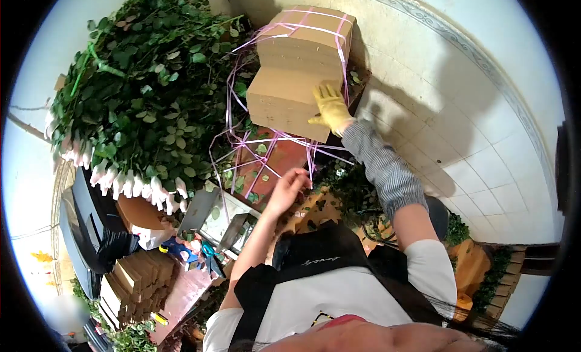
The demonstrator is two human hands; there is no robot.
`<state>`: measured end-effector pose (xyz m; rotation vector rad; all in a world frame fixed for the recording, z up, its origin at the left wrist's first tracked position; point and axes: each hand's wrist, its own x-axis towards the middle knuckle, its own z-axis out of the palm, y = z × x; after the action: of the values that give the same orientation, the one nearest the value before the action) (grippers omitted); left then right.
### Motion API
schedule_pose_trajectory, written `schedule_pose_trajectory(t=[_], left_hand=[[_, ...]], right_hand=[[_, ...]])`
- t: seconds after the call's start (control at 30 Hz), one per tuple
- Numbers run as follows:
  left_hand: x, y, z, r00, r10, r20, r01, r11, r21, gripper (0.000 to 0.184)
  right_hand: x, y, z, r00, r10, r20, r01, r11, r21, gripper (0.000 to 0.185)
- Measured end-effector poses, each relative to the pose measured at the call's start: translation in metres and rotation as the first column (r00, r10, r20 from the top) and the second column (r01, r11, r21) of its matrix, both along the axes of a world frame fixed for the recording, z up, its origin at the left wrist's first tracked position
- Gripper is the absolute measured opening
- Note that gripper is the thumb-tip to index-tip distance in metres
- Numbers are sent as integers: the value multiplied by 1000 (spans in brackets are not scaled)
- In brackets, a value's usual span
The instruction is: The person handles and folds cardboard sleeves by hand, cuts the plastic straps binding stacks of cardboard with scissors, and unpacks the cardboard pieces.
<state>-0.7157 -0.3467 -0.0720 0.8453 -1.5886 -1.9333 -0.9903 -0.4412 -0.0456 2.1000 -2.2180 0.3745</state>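
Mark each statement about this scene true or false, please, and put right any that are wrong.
1. The right hand wears a yellow glove. True.
2. The left hand wears a matching glove. False: the left hand is bare.
3. The right hand is at the cardboard stack, with its fingers spread. True.
4. The pale pink buds are along the lower edge of the leafy pile. True.
5. The teal-handled tool is in the left hand. False: the tool lies apart from both hands.
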Motion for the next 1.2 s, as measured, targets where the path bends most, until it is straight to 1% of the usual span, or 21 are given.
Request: schedule_pose_trajectory(t=[0.07, 0.1, 0.2, 0.27, 0.33, 0.37, 0.4, 0.43, 0.47, 0.53, 0.6, 0.63, 0.67, 0.7, 0.73, 0.77, 0.9, 0.97, 1.03, 1.13, 1.2], left_hand=[[-11, -38, -18, 992, 127, 2, -125, 975, -186, 19], [-15, -62, -23, 975, 202, 88, -161, 926, -341, 22], [-32, -142, -26, 874, 449, 185, -218, 703, -677, 32], [-45, -199, -26, 835, 534, 131, -151, 452, -879, 51], [-53, -238, 0, 800, 528, 285, 103, 347, -932, 73], [-53, -262, -4, 821, 513, 252, 207, 145, -968, 87], [-55, -279, -2, 836, 471, 281, 284, 67, -956, 89], [-56, -294, -1, 841, 448, 304, 339, 1, -941, 92], [-57, -307, 2, 842, 426, 330, 391, -62, -918, 95], [-62, -333, 14, 915, 313, 253, 315, -166, -934, 91], [-79, -347, 48, 922, 312, 228, 283, -142, -949, 86], [-88, -354, 59, 922, 327, 207, 293, -241, -925, 80], [-92, -360, 54, 925, 320, 206, 290, -242, -926, 80], [-94, -367, 45, 936, 308, 171, 257, -266, -929, 77], [-95, -372, 34, 946, 294, 140, 227, -288, -930, 73], [-92, -376, 21, 954, 284, 97, 189, -316, -930, 68], [-73, -358, -1, 942, 313, 123, 238, -363, -901, 50], [-67, -351, -8, 928, 340, 152, 279, -363, -889, 51], [-73, -361, -8, 937, 335, 94, 246, -445, -861, 54], [-93, -380, 36, 944, 292, 157, 274, -421, -865, 55], [-117, -396, 67, 937, 257, 237, 318, -343, -884, 63]], right_hand=[[-7, -24, -10, 997, 17, -77, -11, 997, 76, 116], [-4, -28, -8, 990, 10, -143, 8, 992, 128, 119], [-8, -42, 14, 975, 4, -220, 46, 975, 219, 116], [-12, -47, 26, 985, 68, -157, -8, 935, 356, 114], [-13, -49, 33, 968, 50, -248, 35, 944, 329, 112], [-13, -48, 46, 972, 77, -221, 17, 918, 396, 110], [-16, -53, 54, 976, 107, -189, -8, 887, 462, 108], [-35, -57, 44, 972, 177, -151, -112, 925, 364, 99], [-46, -60, 55, 973, 165, -160, -95, 923, 373, 99], [-61, -66, 78, 982, 176, 71, -189, 912, 364, 90], [-72, -74, 76, 980, 188, 69, -200, 928, 313, 83], [-66, -71, 89, 991, 113, 72, -131, 933, 336, 80], [-57, -66, 102, 997, 45, 66, -66, 932, 355, 77], [-52, -62, 92, 996, 62, -69, -56, 995, 85, 76], [-45, -54, 76, 979, 42, -200, -80, 979, -189, 75], [-34, -46, 64, 958, -34, -286, -21, 982, -186, 73], [2, -31, 38, 987, -108, -117, 80, 972, -222, 57], [2, -37, 15, 946, -241, -218, 167, 935, -313, 56], [-11, -46, 6, 963, -211, -170, 142, 927, -347, 55], [-30, -60, 43, 969, -181, -171, 103, 915, -389, 53], [-52, -74, 76, 987, -121, -108, 109, 988, -105, 59]])
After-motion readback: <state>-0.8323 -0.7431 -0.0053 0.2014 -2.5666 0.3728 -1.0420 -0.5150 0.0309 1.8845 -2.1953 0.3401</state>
